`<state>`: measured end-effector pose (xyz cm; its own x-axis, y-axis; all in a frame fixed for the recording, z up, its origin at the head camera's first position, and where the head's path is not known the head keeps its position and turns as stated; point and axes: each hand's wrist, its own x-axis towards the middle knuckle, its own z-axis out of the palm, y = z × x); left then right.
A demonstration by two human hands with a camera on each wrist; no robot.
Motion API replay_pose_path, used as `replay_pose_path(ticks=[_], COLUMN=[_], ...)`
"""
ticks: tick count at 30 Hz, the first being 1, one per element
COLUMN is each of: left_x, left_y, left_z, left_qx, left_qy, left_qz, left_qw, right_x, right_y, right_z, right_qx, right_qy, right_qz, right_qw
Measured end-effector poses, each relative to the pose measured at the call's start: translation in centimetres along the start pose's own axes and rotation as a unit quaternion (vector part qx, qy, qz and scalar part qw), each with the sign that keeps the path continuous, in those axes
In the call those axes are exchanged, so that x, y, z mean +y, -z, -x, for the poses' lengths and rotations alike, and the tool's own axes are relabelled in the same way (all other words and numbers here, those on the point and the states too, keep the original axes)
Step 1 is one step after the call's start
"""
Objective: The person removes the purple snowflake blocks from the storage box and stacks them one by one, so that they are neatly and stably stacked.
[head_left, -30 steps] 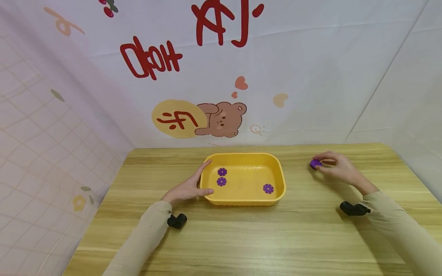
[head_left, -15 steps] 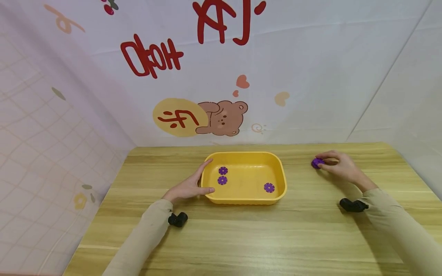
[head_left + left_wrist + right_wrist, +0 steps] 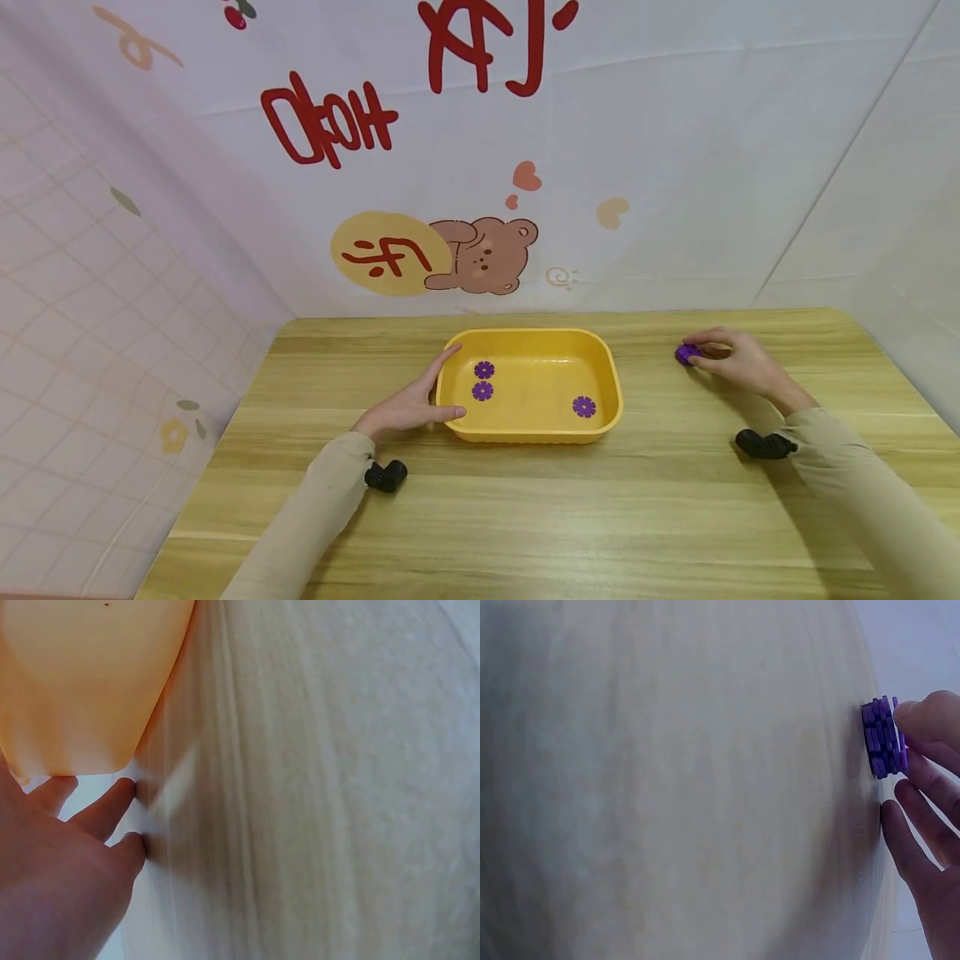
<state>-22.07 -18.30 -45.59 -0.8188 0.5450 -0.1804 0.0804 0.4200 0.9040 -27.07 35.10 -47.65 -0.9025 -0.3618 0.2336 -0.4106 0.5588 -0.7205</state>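
A yellow plastic basin stands on the table, with flat purple snowflake discs inside: two at the left, one above the other, and one disc at the right. My left hand holds the basin's left end, thumb over the near rim and index finger at the far left corner. In the left wrist view, other fingertips touch down beside the basin wall. To the basin's right, my right hand pinches at a small stack of purple snowflake discs; the disc nearest the fingers sits slightly apart from the others.
The wood-grain table runs back to a white printed cloth wall with a bear drawing. Another cloth wall stands along the left. A black wrist camera sits by the right cuff, another camera by the left.
The right hand stays at the disc stack with only slight finger movement. The left hand keeps its hold on the basin. The head view has shifted a little.
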Motion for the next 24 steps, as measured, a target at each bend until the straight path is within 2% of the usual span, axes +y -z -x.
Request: replay_pose_path(ticks=[9, 24], left_x=[0.03, 0.18], left_y=[0.03, -0.03], left_z=[0.0, 0.2], left_qx=[0.005, 0.002], left_qy=[0.01, 0.001], left_qz=[-0.008, -0.005], left_qw=[0.9999, 1.0], right_x=[0.18, 0.73], right_y=[-0.03, -0.3], right_z=[-0.05, 0.01], right_qx=[-0.001, 0.009], right_qy=[0.008, 0.011], right_qz=[0.001, -0.025], right_qw=[1.0, 0.9996])
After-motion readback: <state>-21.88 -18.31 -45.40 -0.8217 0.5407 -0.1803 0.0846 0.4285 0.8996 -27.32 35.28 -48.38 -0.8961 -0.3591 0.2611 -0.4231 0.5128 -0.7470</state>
